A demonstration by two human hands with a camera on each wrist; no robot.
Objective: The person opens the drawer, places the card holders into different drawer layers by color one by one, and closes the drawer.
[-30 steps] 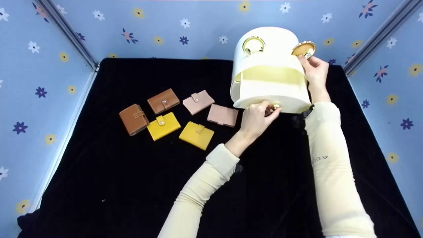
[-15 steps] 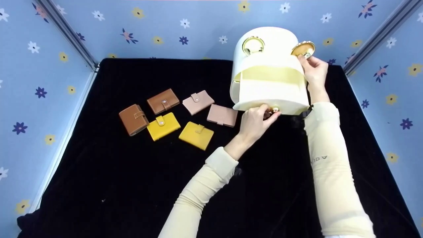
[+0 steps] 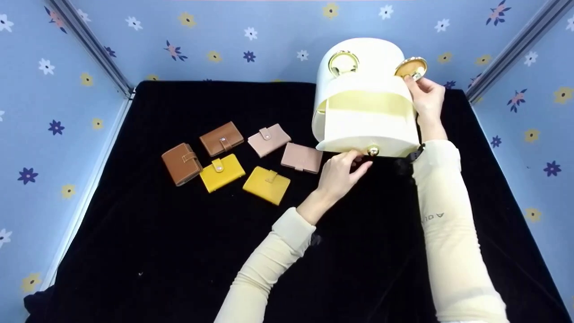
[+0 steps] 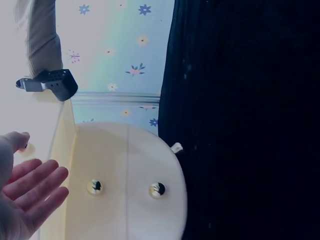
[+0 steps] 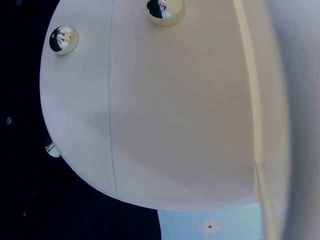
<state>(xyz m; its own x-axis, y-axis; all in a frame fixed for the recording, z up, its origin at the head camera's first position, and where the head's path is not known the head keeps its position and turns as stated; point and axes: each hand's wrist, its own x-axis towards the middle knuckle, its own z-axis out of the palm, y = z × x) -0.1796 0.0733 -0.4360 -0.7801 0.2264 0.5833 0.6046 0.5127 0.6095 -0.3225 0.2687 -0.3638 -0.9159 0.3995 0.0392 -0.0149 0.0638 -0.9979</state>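
Note:
A white rounded box stands at the back right in the head view, its upper drawer pulled out. On the drawer front sits a gold knob. My left hand is just left of that knob, thumb and fingertips apart; in the left wrist view its fingers are spread and hold nothing. My right hand pinches a round gold-rimmed piece at the box's top right. A matching gold ring is at the top left. The right wrist view shows the box's lower front, without the hand.
Left of the box, on black cloth, lie two brown wallets, two yellow wallets and two pink wallets. The near pink one is close to the drawer's left corner. Flowered blue walls stand behind and at both sides.
My left hand has let go of the drawer knob and drawn back down and left. The drawer came slightly farther out, then stayed. My right hand keeps its place on the gold-rimmed piece.

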